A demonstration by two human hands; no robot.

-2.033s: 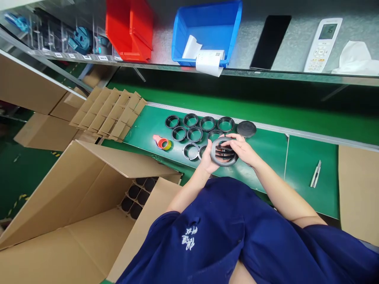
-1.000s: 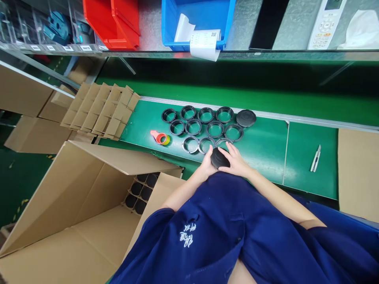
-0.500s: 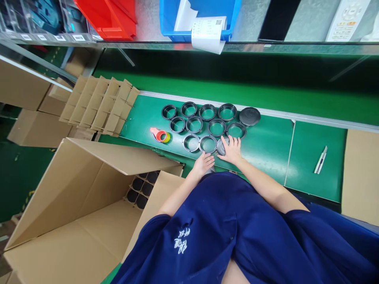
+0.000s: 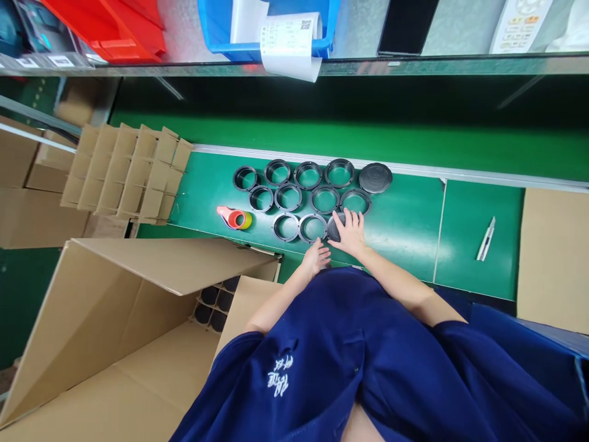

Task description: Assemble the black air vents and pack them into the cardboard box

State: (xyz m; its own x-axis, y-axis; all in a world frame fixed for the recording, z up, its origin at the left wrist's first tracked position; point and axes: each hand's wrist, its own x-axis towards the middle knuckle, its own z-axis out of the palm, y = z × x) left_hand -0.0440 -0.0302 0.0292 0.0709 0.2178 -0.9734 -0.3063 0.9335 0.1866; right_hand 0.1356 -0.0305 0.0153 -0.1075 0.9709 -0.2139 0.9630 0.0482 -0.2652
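Observation:
Black rings [image 4: 247,178] lie in rows on the green table, several in number. At the right end of the nearest row sits a black round lid [image 4: 335,228]. My right hand [image 4: 351,236] rests over that lid, thumb and fingers around its edge, covering part of it. Just in front of a nearby black ring [image 4: 313,238], my left hand [image 4: 315,258] is held with its fingers stretched out and nothing in it. Another black disc [image 4: 375,177] lies at the right end of the back row.
A tape dispenser [image 4: 237,219] lies left of the rings, a utility knife [image 4: 486,239] to the right. Cardboard dividers [image 4: 124,175] stand at the back left. An open carton [image 4: 105,319] holds black cylinders [image 4: 218,320]. A shelf above bears a blue bin [image 4: 216,46] and red bin [image 4: 124,37].
The view has shifted, so most things on the table and shelf appear farther left. Both hands keep nearly the same places by the nearest row; the right hand is still on the lid.

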